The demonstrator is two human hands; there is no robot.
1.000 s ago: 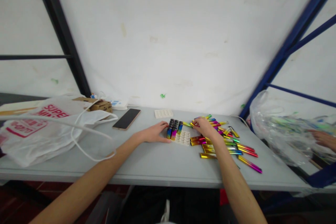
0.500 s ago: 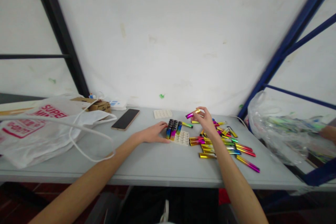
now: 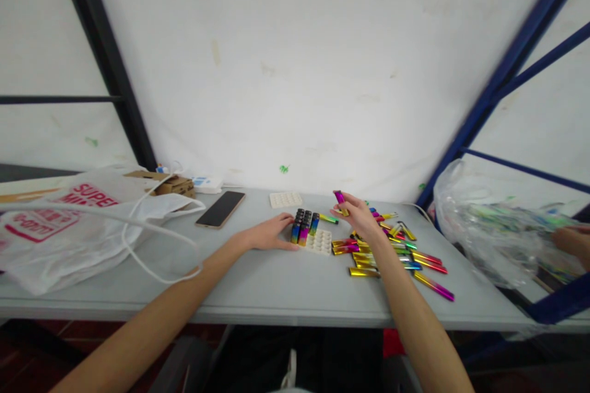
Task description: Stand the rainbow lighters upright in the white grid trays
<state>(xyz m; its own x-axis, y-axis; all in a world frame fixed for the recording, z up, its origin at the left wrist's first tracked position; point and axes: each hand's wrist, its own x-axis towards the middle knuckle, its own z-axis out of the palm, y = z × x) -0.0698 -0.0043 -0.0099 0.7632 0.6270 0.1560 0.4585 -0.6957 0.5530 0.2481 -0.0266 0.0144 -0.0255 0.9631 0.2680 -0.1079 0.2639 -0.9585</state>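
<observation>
My left hand [image 3: 271, 233] lies on the table at the left end of a white tray with round pockets [image 3: 321, 242], thumb along the near edge and fingers around the far side, holding it. Upright in the tray's left part stand several shiny tubes with black tops [image 3: 304, 227], coloured blue, purple and gold. My right hand [image 3: 357, 212] is closed on a metallic purple-and-gold tube [image 3: 341, 201], raised above the table right of the tray and tilted, purple end up. Beneath and beside my right forearm lies a loose pile of similar tubes [image 3: 366, 258] in gold, red, green and blue.
A second white tray [image 3: 286, 199] lies near the wall. On the left are a phone [image 3: 221, 209], a white plastic bag [image 3: 69, 221], a cardboard box [image 3: 175, 185] and a white cable [image 3: 152, 273]. At right, another person's hand [image 3: 571, 242] is at a clear plastic bag [image 3: 483, 233].
My right hand has moved slightly left and lower, turning the tube from nearly level to more upright. My left hand and the tray stay put. The other person's hand has moved left.
</observation>
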